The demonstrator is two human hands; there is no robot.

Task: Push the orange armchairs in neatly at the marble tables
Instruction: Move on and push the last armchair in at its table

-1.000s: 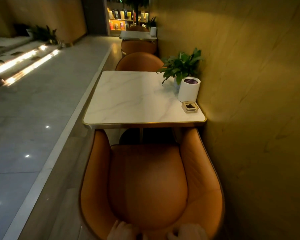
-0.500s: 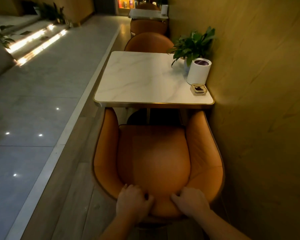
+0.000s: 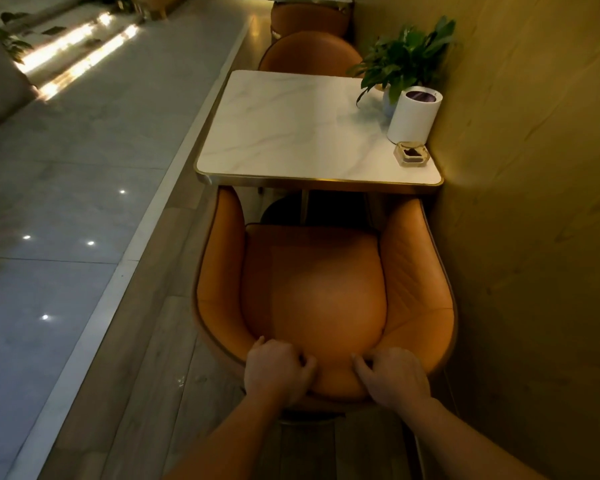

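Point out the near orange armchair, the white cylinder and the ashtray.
near orange armchair (image 3: 312, 289), head view, seat cushion centre.
white cylinder (image 3: 413, 116), head view, side wall.
ashtray (image 3: 412, 153), head view, glass dish with its dark contents.

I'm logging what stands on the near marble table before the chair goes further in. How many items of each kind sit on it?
Potted plant: 1
White cylindrical container: 1
Small glass ashtray: 1
Total: 3, all along the wall side of the marble table.
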